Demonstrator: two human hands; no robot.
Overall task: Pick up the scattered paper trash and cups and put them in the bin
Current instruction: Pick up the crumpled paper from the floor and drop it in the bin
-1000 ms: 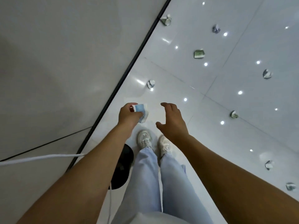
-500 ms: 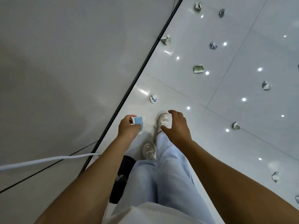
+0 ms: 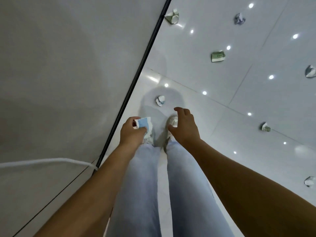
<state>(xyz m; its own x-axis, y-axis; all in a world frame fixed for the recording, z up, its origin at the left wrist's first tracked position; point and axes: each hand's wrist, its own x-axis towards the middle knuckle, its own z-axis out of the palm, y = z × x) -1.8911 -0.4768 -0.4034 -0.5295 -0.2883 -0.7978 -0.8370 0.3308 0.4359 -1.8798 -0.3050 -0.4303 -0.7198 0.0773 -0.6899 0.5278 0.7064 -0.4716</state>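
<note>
Paper trash: crumpled white-and-grey paper ball (image 3: 160, 100) lies on the floor just ahead of the feet, near the wall line; more scraps lie farther out, among them a crushed green-and-white paper cup (image 3: 172, 16) by the wall, a flattened green paper piece (image 3: 218, 56) and a small grey paper wad (image 3: 239, 19).
Left hand: the left hand (image 3: 132, 132) pinches a folded blue-and-white paper piece (image 3: 144, 124) between thumb and curled fingers, held above the left shoe.
Right hand: the right hand (image 3: 183, 127) holds nothing, fingers loosely spread and slightly bent, reaching forward over the white sneaker (image 3: 171, 121).
Bin: not in this view.
Step in hand: by my reading, one piece is carried and the nearest paper ball is the target.
Next move: bend or step forward, lower the free hand onto the ball and close the fingers round it; it looks light and easy to crush.
Surface: glossy white tiled floor (image 3: 256, 106) with dark grout lines and bright spots of reflected ceiling lights.
Room: pale grey wall (image 3: 68, 65) on the left, met by a black base strip (image 3: 136, 76); a white cable (image 3: 42, 162) crosses low on the left, though where it leads is unclear.
</note>
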